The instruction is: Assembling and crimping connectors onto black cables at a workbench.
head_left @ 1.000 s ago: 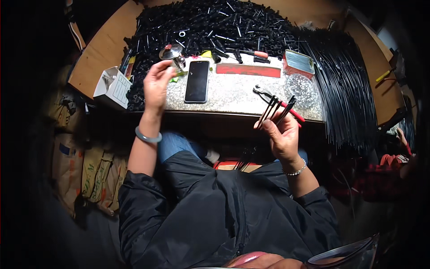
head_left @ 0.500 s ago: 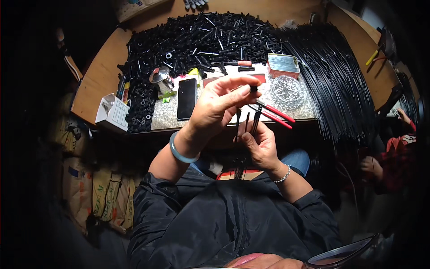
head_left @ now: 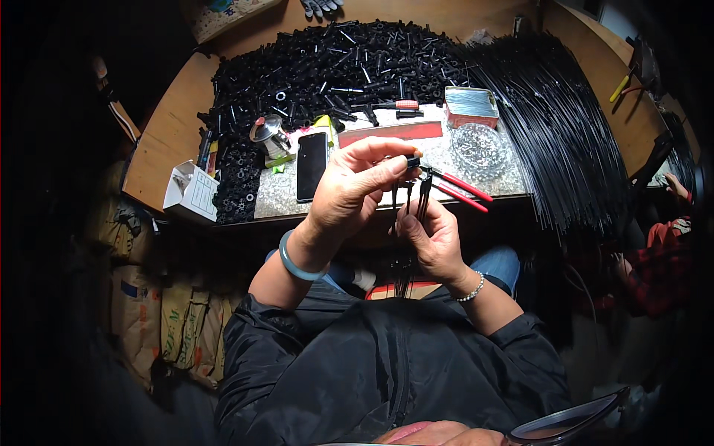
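Note:
My left hand (head_left: 349, 186) pinches a small black cylindrical piece (head_left: 413, 161) between thumb and fingertips. It is held just above the upper ends of several thin black rods (head_left: 425, 195). My right hand (head_left: 435, 241) is closed round those rods, which stand roughly upright and hang down below it. Whether the piece touches a rod tip I cannot tell. Red-handled pliers (head_left: 465, 186) lie on the bench just beyond the rods, their jaws partly hidden behind my hands.
A large heap of black tubular parts (head_left: 327, 74) covers the back of the bench. Long black rods (head_left: 558, 134) lie at right. A clear dish of small metal bits (head_left: 477, 152), a tin (head_left: 472, 111), a phone (head_left: 312, 167) and a white box (head_left: 191, 189) surround my hands. Another person's hand (head_left: 675, 187) shows far right.
My left hand has come down slightly with the black piece, closer to the rod ends. My right hand keeps its hold on the rods, nearly still.

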A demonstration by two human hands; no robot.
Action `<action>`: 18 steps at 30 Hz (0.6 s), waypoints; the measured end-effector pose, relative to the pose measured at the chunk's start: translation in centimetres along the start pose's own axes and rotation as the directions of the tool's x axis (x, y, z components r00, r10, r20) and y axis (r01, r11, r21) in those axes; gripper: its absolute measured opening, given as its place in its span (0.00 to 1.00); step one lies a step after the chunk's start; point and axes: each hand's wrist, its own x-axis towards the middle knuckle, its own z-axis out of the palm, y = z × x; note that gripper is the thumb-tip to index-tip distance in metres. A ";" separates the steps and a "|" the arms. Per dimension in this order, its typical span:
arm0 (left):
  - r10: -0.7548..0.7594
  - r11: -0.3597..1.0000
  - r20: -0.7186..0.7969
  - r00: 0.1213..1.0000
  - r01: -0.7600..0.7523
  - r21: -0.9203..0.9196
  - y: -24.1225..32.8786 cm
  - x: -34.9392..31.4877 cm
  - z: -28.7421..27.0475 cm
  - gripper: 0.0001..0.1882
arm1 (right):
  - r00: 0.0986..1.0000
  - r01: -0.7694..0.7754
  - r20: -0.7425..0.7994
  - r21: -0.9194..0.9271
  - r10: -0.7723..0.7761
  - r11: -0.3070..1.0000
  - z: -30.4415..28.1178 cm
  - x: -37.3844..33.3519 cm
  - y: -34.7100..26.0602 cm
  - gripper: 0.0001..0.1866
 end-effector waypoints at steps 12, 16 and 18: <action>0.103 0.951 0.093 0.990 -0.125 0.284 -0.2 -0.6 0.1 0.14 | 1.000 -0.001 0.026 0.025 0.000 1.000 -0.1 0.3 -0.1 0.11; 0.087 0.957 0.126 0.988 -0.118 0.263 0.2 -0.7 0.2 0.13 | 0.999 0.052 -0.018 0.274 -0.049 0.960 -0.4 0.6 -0.3 0.13; 0.067 0.962 0.120 0.991 -0.096 0.254 0.2 -0.8 0.2 0.13 | 0.999 0.028 0.016 0.258 -0.033 0.966 -1.0 0.7 -0.5 0.13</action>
